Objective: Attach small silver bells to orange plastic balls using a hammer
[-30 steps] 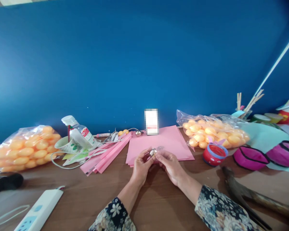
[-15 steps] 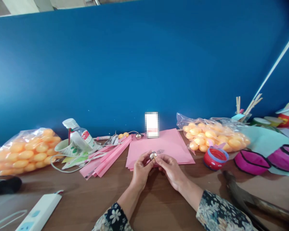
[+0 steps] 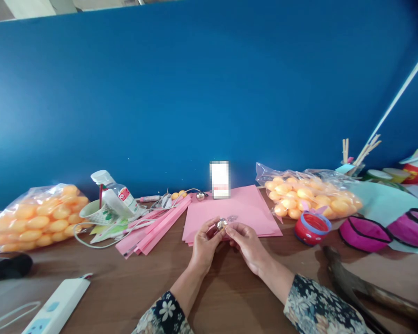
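A small shiny silvery-gold ball is held between my two hands, over the near edge of the pink paper sheets. My left hand grips the ball from its left side with thumb and fingers. From the right, my right hand pinches at the ball's lower right edge; its fingertips partly hide what they press. A similar shiny ball lies at the back left corner of the paper. Behind the paper stands a white object, blurred out.
Pink paper strips, a clear bottle and a cup stand left. Bags of orange balls lie on both sides. A red pot, magenta baskets, and a power strip surround the hands.
Almost nothing differs. Both hands stay in place with the shiny ball between them; the view has shifted very slightly.
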`<action>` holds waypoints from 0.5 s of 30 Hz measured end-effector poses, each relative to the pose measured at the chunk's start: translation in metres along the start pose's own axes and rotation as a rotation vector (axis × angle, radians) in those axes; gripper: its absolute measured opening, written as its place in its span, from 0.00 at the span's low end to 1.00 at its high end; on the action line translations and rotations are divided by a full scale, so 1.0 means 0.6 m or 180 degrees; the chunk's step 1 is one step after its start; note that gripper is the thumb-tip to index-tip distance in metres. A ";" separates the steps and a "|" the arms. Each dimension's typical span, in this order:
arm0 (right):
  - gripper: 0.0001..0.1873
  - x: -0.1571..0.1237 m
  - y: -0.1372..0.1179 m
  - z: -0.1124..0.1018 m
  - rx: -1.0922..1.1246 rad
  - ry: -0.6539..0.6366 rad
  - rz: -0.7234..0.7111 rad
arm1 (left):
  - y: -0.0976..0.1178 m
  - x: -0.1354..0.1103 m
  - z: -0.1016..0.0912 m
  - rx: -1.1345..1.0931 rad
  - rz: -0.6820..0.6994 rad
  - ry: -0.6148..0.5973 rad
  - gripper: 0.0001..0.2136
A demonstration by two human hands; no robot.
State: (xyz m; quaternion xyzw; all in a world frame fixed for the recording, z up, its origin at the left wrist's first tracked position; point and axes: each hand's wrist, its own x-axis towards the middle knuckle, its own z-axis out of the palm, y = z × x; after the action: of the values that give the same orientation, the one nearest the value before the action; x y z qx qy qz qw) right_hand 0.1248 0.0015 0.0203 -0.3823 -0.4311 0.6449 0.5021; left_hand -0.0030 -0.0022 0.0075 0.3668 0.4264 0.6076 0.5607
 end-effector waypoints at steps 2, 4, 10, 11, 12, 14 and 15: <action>0.14 0.000 0.001 -0.001 0.0020 -0.0020 0.0005 | -0.001 0.000 -0.001 0.0005 -0.0051 -0.0007 0.23; 0.13 0.001 0.002 -0.001 0.0034 -0.0033 0.0022 | -0.001 0.001 -0.001 -0.0007 -0.0077 -0.0011 0.23; 0.14 0.000 0.000 0.002 -0.0013 0.0038 0.0033 | 0.001 0.000 0.002 -0.0005 -0.0006 0.0029 0.23; 0.14 0.000 -0.001 0.002 -0.0029 0.0046 0.0035 | 0.001 0.000 0.002 0.0002 0.0005 0.0036 0.23; 0.14 -0.001 -0.001 0.002 -0.0042 0.0050 0.0036 | 0.001 0.000 0.002 0.0006 0.0016 0.0037 0.23; 0.14 -0.001 -0.002 0.003 -0.0062 0.0035 0.0030 | 0.001 0.001 0.002 0.0014 0.0028 0.0034 0.24; 0.14 -0.001 -0.001 0.002 -0.0075 0.0022 0.0020 | 0.001 0.001 0.001 0.0015 0.0033 0.0032 0.24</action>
State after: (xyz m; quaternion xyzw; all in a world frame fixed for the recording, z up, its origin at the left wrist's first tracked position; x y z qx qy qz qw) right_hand 0.1239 0.0009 0.0216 -0.3917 -0.4357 0.6401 0.4970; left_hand -0.0025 -0.0015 0.0081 0.3672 0.4288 0.6114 0.5545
